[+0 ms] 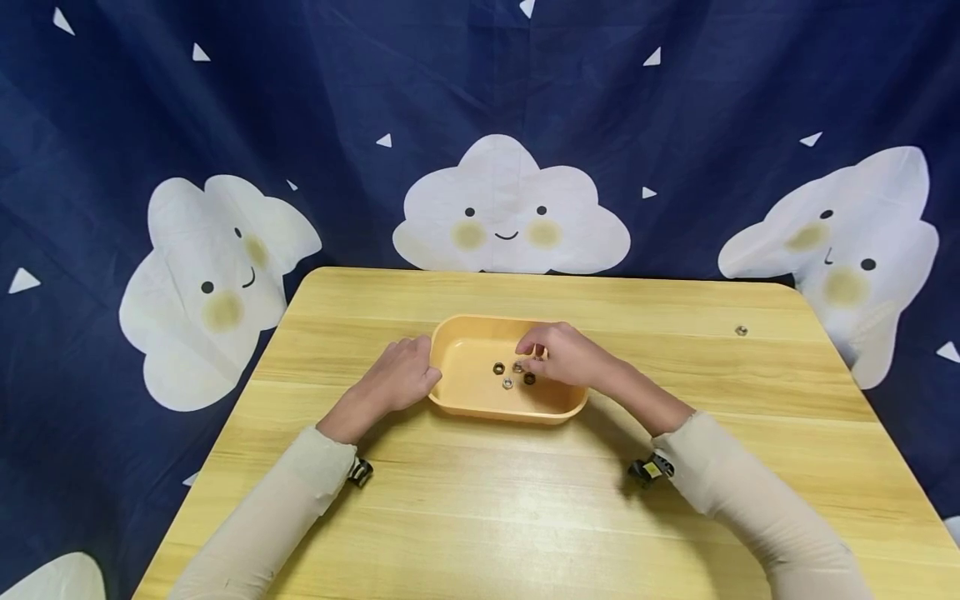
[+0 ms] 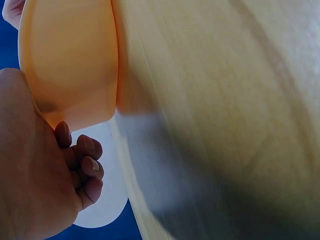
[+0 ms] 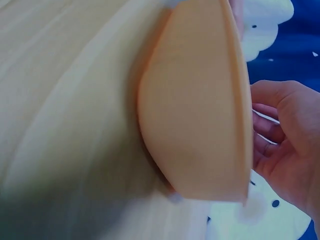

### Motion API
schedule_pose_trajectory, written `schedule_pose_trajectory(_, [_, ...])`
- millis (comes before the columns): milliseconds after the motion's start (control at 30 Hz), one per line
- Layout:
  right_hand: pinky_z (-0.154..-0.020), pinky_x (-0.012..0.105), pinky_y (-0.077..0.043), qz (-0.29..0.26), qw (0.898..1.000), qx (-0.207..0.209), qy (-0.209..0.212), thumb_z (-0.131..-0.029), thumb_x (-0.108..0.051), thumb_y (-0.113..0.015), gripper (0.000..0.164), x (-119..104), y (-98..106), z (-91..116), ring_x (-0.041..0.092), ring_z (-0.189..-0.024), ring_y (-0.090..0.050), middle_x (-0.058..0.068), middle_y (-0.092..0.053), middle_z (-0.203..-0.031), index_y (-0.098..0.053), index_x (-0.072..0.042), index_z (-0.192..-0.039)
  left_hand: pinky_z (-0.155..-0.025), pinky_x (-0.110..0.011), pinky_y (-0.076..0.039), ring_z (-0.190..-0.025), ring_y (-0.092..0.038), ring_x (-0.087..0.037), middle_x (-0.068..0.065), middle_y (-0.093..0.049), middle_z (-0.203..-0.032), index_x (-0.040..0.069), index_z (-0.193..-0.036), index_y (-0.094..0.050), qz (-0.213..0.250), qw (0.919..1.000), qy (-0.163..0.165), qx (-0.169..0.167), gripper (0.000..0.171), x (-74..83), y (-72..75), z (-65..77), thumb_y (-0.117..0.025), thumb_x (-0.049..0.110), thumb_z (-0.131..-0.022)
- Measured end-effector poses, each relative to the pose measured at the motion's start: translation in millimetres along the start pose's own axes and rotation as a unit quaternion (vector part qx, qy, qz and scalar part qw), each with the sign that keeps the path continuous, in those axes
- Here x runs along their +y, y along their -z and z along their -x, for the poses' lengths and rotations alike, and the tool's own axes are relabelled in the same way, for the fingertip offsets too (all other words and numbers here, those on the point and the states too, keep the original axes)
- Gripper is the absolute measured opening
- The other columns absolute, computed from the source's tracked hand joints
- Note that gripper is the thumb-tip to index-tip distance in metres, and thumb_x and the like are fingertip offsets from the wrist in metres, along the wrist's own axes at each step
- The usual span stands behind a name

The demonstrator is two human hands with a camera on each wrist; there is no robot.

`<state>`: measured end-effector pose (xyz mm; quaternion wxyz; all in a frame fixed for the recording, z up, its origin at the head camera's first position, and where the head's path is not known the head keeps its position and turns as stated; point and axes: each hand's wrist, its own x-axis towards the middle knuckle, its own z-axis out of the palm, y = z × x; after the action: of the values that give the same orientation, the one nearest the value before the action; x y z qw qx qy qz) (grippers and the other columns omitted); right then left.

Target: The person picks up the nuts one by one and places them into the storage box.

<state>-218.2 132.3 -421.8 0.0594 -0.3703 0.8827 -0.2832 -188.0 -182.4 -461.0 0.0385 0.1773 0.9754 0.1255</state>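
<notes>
A shallow orange plastic tray (image 1: 468, 411) sits on the table. My left hand (image 1: 401, 375) grips its left end; in the left wrist view, curled fingers (image 2: 89, 145) show beside the tray's outer wall (image 2: 75, 65). My right hand (image 1: 566, 354) reaches over the right rim, its thumb and index finger bent and apart low over several metal nuts. A silvery nut (image 1: 517, 367) lies right at the thumb tip. Around it are dark nuts (image 1: 529, 378) and a shiny one (image 1: 507, 383). In the right wrist view the tray wall (image 3: 200, 110) hides the fingertips.
One more nut (image 1: 741, 331) lies far right on the wooden table (image 1: 480, 517), near its back edge. Behind the table hangs a dark blue curtain (image 1: 337, 83) with white clouds. Wrist cameras (image 1: 651, 470) are strapped under both sleeves.
</notes>
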Motion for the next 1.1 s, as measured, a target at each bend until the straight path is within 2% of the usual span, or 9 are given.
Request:
schedule_pose_trajectory(267, [-0.081,0.037,-0.057,0.022,1.0,0.014,-0.005,-0.089,-0.01,-0.078,0.021,3,16,5,0.025,-0.092,-0.07,0.008,-0.077,-0.102,-0.076,-0.001,-0.108,-0.076,-0.037,-0.038,-0.076,-0.048,-0.025,-0.005,-0.05,-0.079,0.01,-0.092,-0.048,0.002,1.0,0.002,-0.003,0.016,-0.4,-0.2,-0.4,-0.048,0.026,-0.092])
schedule_pose_trajectory(400, [-0.081,0.038,-0.057,0.029,0.999,0.025,-0.004,-0.09,-0.011,-0.077,0.02,6,21,9,0.024,-0.092,-0.069,0.008,-0.077,-0.102,-0.076,-0.002,-0.107,-0.076,-0.037,-0.037,-0.076,-0.048,-0.025,-0.005,-0.049,-0.079,0.01,-0.092,-0.048,0.004,1.0,0.002,-0.004,0.016,-0.2,0.0,-0.7,-0.048,0.026,-0.092])
schedule_pose_trajectory(700, [-0.079,0.037,-0.057,0.043,0.996,0.073,-0.028,-0.093,-0.014,-0.075,0.022,16,33,18,0.024,-0.09,-0.068,0.009,-0.077,-0.105,-0.076,-0.004,-0.112,-0.079,-0.039,-0.039,-0.08,-0.049,-0.026,-0.005,-0.05,-0.081,0.009,-0.094,-0.048,0.01,0.9999,0.006,-0.005,0.018,-1.4,0.5,0.3,-0.047,0.026,-0.093])
schedule_pose_trajectory(833, [-0.079,0.039,-0.056,0.051,0.994,0.089,-0.026,-0.093,-0.014,-0.074,0.02,20,37,22,0.026,-0.09,-0.069,0.01,-0.077,-0.103,-0.076,-0.003,-0.11,-0.082,-0.04,-0.04,-0.081,-0.049,-0.026,-0.006,-0.051,-0.082,0.008,-0.095,-0.048,0.016,0.9998,0.009,-0.004,0.018,-2.2,0.5,0.7,-0.047,0.026,-0.093])
schedule_pose_trajectory(1100, [-0.078,0.041,-0.056,0.072,0.989,0.13,-0.026,-0.093,-0.012,-0.074,0.016,35,47,33,0.028,-0.089,-0.069,0.01,-0.076,-0.1,-0.075,-0.003,-0.106,-0.078,-0.038,-0.039,-0.077,-0.048,-0.026,-0.006,-0.05,-0.08,0.009,-0.093,-0.048,0.018,0.9998,0.007,-0.006,0.018,-1.8,-1.7,0.9,-0.046,0.026,-0.092])
